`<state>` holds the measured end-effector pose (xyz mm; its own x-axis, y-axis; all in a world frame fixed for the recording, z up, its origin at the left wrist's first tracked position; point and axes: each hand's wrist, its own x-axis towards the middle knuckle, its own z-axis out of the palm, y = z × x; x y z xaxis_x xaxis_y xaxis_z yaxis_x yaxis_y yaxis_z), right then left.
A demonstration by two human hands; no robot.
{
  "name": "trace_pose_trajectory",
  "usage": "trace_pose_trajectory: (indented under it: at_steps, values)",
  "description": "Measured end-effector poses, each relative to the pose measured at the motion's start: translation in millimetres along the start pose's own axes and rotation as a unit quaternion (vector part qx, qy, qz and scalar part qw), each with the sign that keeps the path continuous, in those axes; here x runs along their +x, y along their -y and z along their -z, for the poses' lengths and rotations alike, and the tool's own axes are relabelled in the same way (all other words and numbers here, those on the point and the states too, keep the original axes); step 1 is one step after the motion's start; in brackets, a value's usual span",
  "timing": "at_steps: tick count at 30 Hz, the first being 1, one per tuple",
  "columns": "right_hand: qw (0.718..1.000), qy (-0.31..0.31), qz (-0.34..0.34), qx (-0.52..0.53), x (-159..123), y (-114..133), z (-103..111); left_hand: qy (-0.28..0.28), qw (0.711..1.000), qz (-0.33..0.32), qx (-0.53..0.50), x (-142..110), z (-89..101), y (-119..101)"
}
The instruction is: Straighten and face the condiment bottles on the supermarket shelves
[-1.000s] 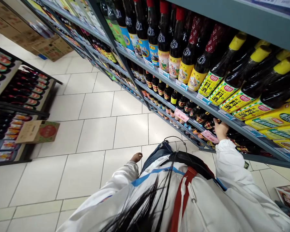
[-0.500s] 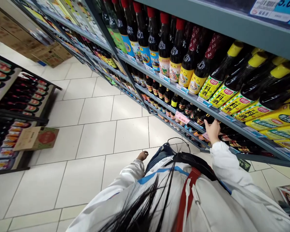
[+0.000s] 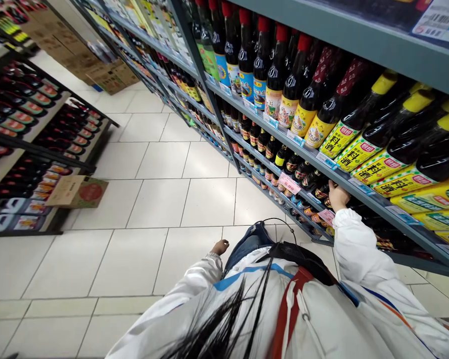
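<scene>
My right hand (image 3: 337, 196) reaches into a lower shelf of the grey rack (image 3: 344, 182) on my right, among small dark bottles (image 3: 319, 192). Its fingers are tucked under the shelf board above, hidden among the bottles. My left hand (image 3: 220, 247) hangs low beside my hip in a white sleeve, fingers loosely curled, holding nothing I can see. Above my right hand stands a row of tall dark bottles with yellow labels (image 3: 340, 139) and red caps.
A pink price tag (image 3: 289, 183) hangs on the lower shelf edge. Across the tiled aisle (image 3: 164, 199) stands another rack of dark bottles (image 3: 30, 129), with a cardboard box (image 3: 78, 192) leaning at its foot. More cartons (image 3: 108, 75) sit far down the aisle.
My right hand has stayed in the lower shelf, shifting a little among the small bottles. The view has swung slightly left and up. My left hand has barely moved.
</scene>
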<state>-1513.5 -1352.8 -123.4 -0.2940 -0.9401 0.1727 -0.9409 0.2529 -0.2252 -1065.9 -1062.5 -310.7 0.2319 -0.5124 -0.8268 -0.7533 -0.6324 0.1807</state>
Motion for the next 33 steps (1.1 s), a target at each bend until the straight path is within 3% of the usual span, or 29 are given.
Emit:
trace_pose_trajectory:
  at_steps: [3,8,11,14,16,19,22,26,29,33]
  values:
    - [0.999,0.007,-0.035,-0.011,-1,4,1,0.005,1.000,0.017,-0.002,-19,-9.4,13]
    - [0.999,0.024,-0.027,-0.008,-12,4,9,-0.001,1.000,0.021,0.013,-38,-12.0,20]
    - [0.999,0.032,-0.015,-0.003,-36,-1,14,-0.009,1.000,-0.008,0.025,-36,-0.4,12]
    - [0.999,0.036,0.001,0.005,-57,3,17,-0.029,0.996,-0.070,0.038,-21,22.5,-12]
    - [0.999,0.036,0.015,0.016,-60,15,15,-0.060,0.988,-0.135,0.043,-5,43.5,-44]
    - [0.999,0.020,0.003,0.024,-45,45,8,-0.131,0.954,-0.268,0.041,19,80.8,-121]
    - [0.999,0.001,-0.046,0.017,-18,77,-2,-0.183,0.887,-0.422,0.036,28,120.2,-218]
    - [0.992,-0.035,-0.118,0.009,6,102,-15,-0.203,0.788,-0.580,0.042,16,165.5,-334]
    - [0.988,-0.050,-0.147,0.011,12,106,-22,-0.217,0.752,-0.621,0.041,9,188.3,-389]
    - [0.985,-0.044,-0.166,0.019,12,98,-27,-0.214,0.755,-0.617,0.057,12,201.4,-431]
